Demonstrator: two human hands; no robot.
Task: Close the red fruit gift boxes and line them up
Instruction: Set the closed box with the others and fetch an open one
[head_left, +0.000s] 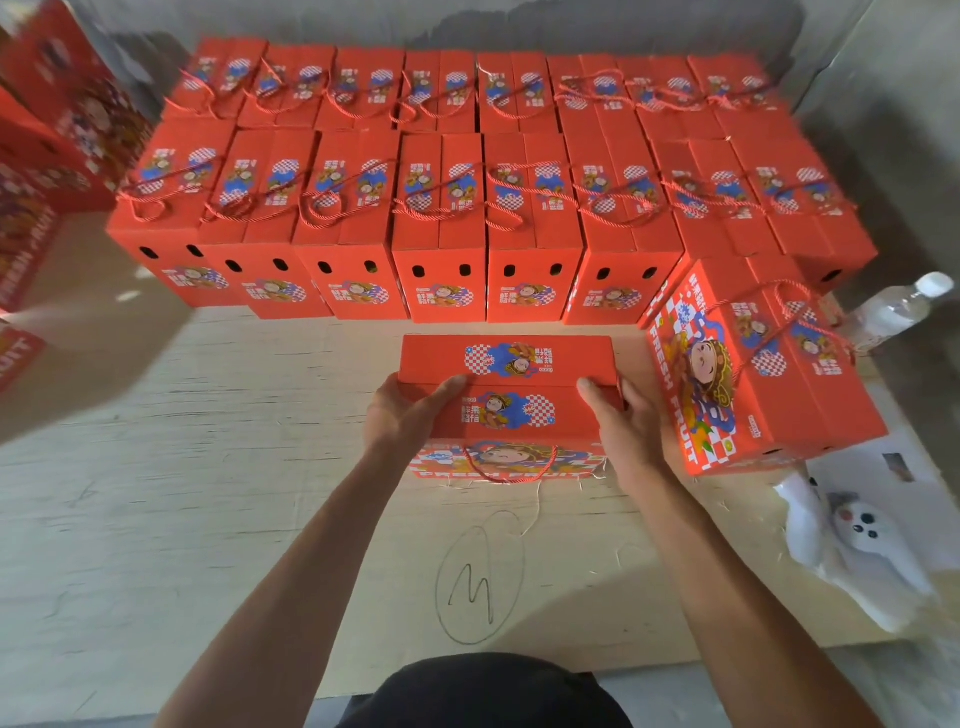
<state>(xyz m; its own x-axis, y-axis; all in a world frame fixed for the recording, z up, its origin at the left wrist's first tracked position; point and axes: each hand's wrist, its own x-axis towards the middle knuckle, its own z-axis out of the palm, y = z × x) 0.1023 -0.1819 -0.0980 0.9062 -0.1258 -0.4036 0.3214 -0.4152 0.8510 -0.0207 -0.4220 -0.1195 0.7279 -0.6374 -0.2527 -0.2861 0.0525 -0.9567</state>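
red gift box (509, 387) between hands, left hand (402, 415), right hand (626, 423)

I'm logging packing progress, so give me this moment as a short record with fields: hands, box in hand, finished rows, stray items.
left hand: grips the box's left end
right hand: grips its right end
box in hand: flaps folded shut, rope handle hanging toward the person
finished rows: two rows of closed boxes behind
tilted box: right, out of line
stray items: water bottle
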